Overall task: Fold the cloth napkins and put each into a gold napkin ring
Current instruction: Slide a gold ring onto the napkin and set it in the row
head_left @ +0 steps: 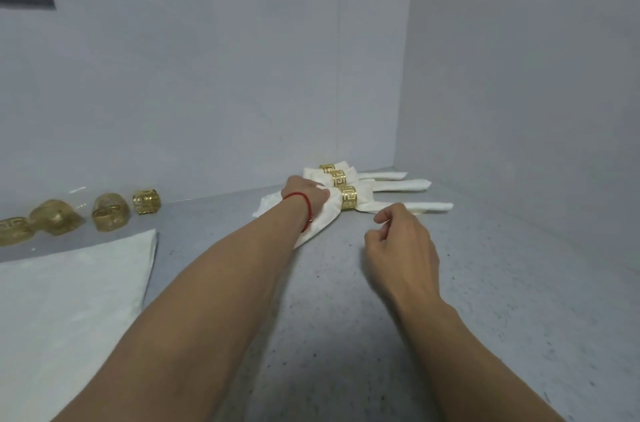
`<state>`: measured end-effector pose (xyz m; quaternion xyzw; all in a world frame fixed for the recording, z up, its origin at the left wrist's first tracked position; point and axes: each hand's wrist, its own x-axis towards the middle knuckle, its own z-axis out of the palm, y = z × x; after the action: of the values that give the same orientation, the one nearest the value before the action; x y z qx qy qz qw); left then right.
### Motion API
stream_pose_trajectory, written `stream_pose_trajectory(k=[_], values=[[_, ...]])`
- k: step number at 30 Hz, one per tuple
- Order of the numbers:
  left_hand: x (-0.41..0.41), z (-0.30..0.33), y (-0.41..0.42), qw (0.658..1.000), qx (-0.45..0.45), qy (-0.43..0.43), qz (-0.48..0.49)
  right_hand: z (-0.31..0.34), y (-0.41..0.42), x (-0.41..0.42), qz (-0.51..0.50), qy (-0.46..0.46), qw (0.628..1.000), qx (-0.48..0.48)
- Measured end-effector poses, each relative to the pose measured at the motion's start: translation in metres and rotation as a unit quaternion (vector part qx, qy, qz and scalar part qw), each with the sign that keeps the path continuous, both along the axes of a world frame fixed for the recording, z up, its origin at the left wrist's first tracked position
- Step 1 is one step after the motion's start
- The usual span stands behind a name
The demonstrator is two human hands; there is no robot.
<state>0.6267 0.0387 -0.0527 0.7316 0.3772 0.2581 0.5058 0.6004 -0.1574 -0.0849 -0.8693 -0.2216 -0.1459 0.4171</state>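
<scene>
Two pale grey walls (242,75) meet in a corner behind a grey speckled stone counter (381,335), which fills the lower view. Most of the counter in front of the corner lies bare, with open room between the two forearms and out to the right wall.

Left of the corner, at the near left edge, lies a flat white cloth napkin (69,300), one point aimed at the back wall. Tucked near the corner, three folded white napkins in gold rings (377,189) lie side by side, tails pointing toward the right wall. The nearest folded napkin (367,207) wears a gold fretwork napkin ring (349,198) round its middle.

Farther left of the corner, along the back wall, four loose gold napkin rings (104,214) stand in a row just beyond the flat napkin.

The left hand (306,195), with a red cord bracelet (304,210) at the wrist, reaches across and grips the fanned end of the nearest folded napkin, just beside its ring. The right hand (401,241) hovers near that napkin's tail, fingers loosely curled, holding nothing.
</scene>
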Motion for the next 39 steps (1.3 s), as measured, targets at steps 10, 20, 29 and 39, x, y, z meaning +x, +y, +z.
stream_pose_trajectory(k=[10,20,29,39], values=[[0.041,-0.002,0.014,0.983,0.161,0.050,0.071,-0.007,0.007,0.005,0.033,-0.010,0.998,-0.052],[-0.022,0.016,0.003,0.973,0.229,0.033,0.008,-0.001,-0.001,0.000,0.062,-0.027,0.995,-0.073],[-0.263,0.014,-0.037,0.945,0.309,0.090,-0.063,0.000,0.008,-0.091,0.184,-0.270,0.918,-0.227],[-0.534,0.019,-0.067,0.937,0.316,0.143,-0.028,0.043,-0.016,-0.318,0.556,0.069,0.797,-0.226]])
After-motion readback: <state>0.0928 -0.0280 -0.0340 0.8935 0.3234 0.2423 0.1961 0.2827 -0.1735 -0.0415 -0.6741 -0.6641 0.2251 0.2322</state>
